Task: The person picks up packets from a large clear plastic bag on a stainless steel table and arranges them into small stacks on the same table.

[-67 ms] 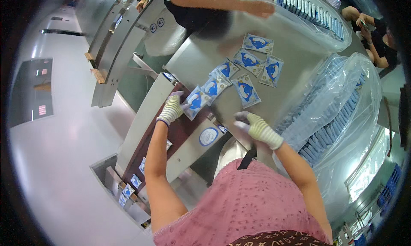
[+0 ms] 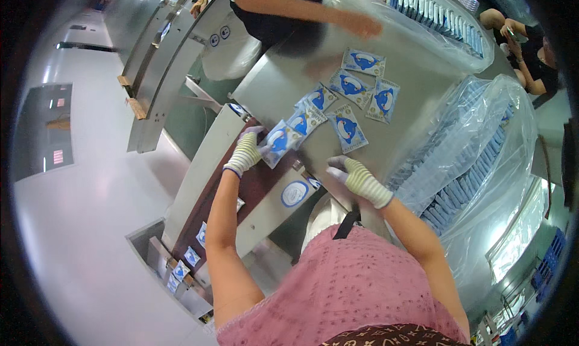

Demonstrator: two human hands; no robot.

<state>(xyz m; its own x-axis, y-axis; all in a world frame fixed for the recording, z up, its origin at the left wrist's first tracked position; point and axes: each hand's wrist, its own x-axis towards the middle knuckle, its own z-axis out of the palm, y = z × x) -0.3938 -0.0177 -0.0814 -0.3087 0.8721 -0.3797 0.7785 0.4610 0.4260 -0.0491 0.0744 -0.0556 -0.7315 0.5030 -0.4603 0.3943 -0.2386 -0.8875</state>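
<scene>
My left hand [image 2: 244, 152], in a striped white-and-green glove, is over the end of the dark red conveyor belt [image 2: 232, 180]. Its thumb touches the near-left edge of a small white-and-blue packet [image 2: 280, 142]; the fingers are spread from the thumb and do not visibly wrap round it. That packet overlaps others in a row [image 2: 304, 120] running onto the metal table [image 2: 386, 147]. Gloved the same way, my right hand [image 2: 360, 181] hovers at the table's near edge, thumb and fingers apart around nothing. Just beyond it lies a single packet [image 2: 348, 128].
Several loose packets [image 2: 353, 87] lie farther back. On the right, a clear plastic bag [image 2: 470, 159] holds rows of packets; another lined container [image 2: 437, 17] stands behind. Across the table a co-worker's arm [image 2: 307, 9] reaches in. More packets [image 2: 191, 255] ride the lower belt.
My left hand and the packet at its thumb have shifted slightly right. My right hand has drifted a little left. The co-worker's hand has moved slightly left.
</scene>
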